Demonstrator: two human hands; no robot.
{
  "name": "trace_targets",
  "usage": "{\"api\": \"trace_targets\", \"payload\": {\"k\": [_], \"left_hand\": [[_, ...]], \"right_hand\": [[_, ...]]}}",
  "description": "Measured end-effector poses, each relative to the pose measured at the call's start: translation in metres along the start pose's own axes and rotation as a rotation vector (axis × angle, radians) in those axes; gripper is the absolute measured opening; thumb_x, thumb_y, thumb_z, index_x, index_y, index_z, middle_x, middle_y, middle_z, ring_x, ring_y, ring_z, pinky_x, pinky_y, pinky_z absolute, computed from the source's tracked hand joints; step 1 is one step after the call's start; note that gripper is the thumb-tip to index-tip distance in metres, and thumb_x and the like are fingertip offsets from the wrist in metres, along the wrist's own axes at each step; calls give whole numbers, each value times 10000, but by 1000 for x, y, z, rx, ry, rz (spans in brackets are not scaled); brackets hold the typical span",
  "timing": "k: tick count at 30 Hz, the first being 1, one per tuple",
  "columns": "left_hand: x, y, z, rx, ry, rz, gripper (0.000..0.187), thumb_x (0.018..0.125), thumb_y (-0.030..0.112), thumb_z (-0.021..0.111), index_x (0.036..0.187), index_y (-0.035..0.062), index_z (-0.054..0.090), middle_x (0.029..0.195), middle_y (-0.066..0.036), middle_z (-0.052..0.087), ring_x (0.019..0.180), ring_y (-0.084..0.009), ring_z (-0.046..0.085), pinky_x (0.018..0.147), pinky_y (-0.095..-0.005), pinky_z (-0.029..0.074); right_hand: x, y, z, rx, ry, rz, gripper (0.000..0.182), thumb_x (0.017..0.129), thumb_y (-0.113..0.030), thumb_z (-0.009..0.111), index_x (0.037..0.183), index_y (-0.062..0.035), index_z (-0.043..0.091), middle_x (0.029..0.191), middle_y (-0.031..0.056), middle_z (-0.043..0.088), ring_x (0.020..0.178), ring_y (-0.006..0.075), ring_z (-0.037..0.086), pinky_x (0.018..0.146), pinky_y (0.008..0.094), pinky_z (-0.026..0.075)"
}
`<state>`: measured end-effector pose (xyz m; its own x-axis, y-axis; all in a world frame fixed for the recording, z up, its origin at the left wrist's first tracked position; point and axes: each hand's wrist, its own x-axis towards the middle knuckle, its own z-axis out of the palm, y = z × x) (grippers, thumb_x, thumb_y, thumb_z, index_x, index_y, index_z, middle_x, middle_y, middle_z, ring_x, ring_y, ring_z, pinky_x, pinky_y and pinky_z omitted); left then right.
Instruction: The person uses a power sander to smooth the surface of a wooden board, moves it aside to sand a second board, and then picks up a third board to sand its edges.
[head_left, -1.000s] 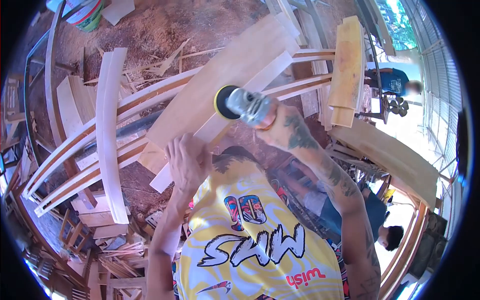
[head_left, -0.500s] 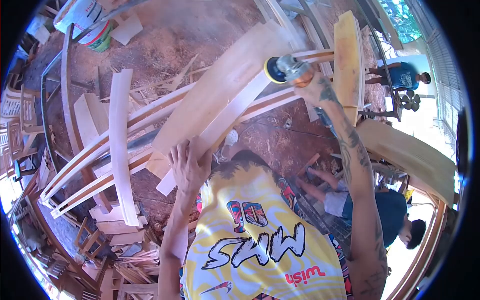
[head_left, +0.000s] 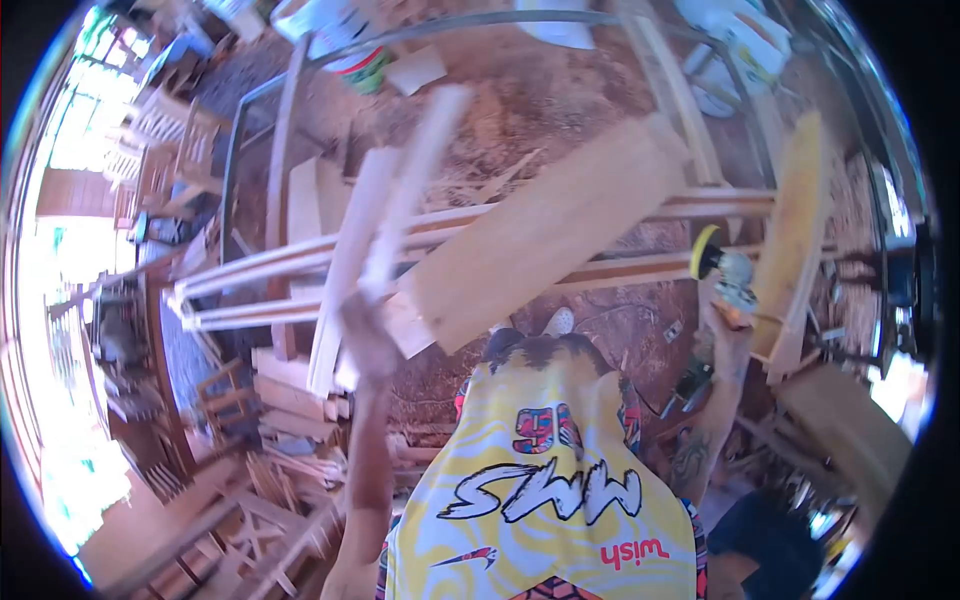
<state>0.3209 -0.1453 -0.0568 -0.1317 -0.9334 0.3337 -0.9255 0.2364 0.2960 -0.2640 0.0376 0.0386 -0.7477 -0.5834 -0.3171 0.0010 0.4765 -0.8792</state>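
Note:
A narrow wooden board (head_left: 412, 190), smeared by motion, stands out from my left hand (head_left: 368, 345), whose fingers are wrapped round its near end. Another pale narrow board (head_left: 348, 265) lies close beside it, across the long wooden rails. In my right hand (head_left: 728, 328) is an angle grinder (head_left: 737, 272) with a yellow-edged disc (head_left: 705, 250). The disc is held apart from the boards, near the right end of the rails. Between my hands a wide flat board (head_left: 550, 232) rests slantwise on the rails.
The long rails (head_left: 262, 268) run across in front of me. A yellowish board (head_left: 788, 240) stands on the right. Wood offcuts (head_left: 295, 385) are stacked at the lower left. Buckets (head_left: 335, 30) stand beyond a metal frame. A person in dark clothing (head_left: 770, 540) is at the lower right.
My left hand has lifted the narrow board off the wide one and swung it left. My right hand has drawn the grinder away to the right. The view has turned.

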Motion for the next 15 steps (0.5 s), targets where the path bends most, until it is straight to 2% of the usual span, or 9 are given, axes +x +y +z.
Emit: {"api": "trace_targets", "payload": {"k": [4, 6, 8, 9, 11, 12, 13, 14, 15], "left_hand": [[8, -94, -16, 76, 54, -82, 354, 1128, 138, 564, 1442, -21, 598, 1323, -279, 625, 1319, -495, 564, 1118, -597, 456], [-4, -181, 7, 203, -58, 90, 367, 1122, 212, 612, 1416, -7, 624, 1308, -275, 639, 1290, -496, 585, 1108, -589, 470], [10, -145, 1, 147, -74, -82, 451, 1069, 280, 710, 1376, -48, 663, 1338, -291, 636, 1290, -485, 591, 1157, -581, 461], [24, -134, 1, 82, -43, -24, 468, 1065, 317, 720, 1356, -47, 678, 1356, -294, 625, 1307, -478, 583, 1159, -586, 460], [54, -104, 12, 172, 56, -18, 436, 1069, 312, 688, 1363, -9, 665, 1313, -267, 659, 1249, -464, 607, 1100, -608, 479], [72, -74, 13, 191, 54, -64, 418, 1075, 290, 677, 1365, -11, 664, 1318, -263, 658, 1251, -462, 605, 1101, -612, 477], [94, -41, 20, 107, 75, 29, 393, 1076, 248, 664, 1361, -23, 661, 1323, -261, 651, 1253, -460, 603, 1098, -617, 474], [120, -22, 40, 33, 133, 178, 376, 1070, 207, 668, 1368, -23, 660, 1327, -261, 649, 1268, -462, 598, 1101, -607, 477], [147, 26, 51, -53, 89, 195, 367, 1071, 189, 668, 1370, -23, 660, 1319, -262, 651, 1286, -466, 598, 1114, -599, 473]], "right_hand": [[-17, 9, -7, -72, 75, -109, 437, 871, -301, 923, 1153, 15, 814, 919, 83, 817, 808, 203, 792, 750, 389, 633], [-24, 10, -14, -145, 68, -78, 443, 846, -306, 935, 1127, 18, 819, 894, 112, 819, 829, 226, 807, 765, 407, 636], [-30, 9, -23, -161, 80, -40, 455, 822, -307, 946, 1111, 22, 822, 902, 152, 824, 847, 251, 819, 770, 421, 636], [-30, 25, -21, -123, 159, -172, 451, 810, -320, 960, 1074, 15, 812, 904, 193, 809, 856, 322, 823, 767, 457, 636], [-32, 78, -15, -348, 341, -342, 451, 805, -336, 967, 1016, 19, 787, 902, 199, 799, 852, 358, 817, 756, 477, 634], [-37, 74, -20, -289, 316, -241, 463, 796, -350, 975, 965, 22, 757, 911, 220, 789, 866, 387, 813, 742, 500, 632], [-42, 69, -26, -231, 296, -139, 482, 786, -363, 983, 915, 24, 727, 920, 242, 780, 879, 415, 809, 728, 522, 629], [-44, 80, -30, -411, 284, -188, 482, 783, -360, 982, 913, 27, 727, 912, 248, 778, 878, 417, 811, 722, 524, 629], [-49, 95, -31, -593, 268, -234, 481, 780, -357, 982, 912, 30, 728, 903, 254, 777, 877, 419, 812, 717, 527, 628]]}}
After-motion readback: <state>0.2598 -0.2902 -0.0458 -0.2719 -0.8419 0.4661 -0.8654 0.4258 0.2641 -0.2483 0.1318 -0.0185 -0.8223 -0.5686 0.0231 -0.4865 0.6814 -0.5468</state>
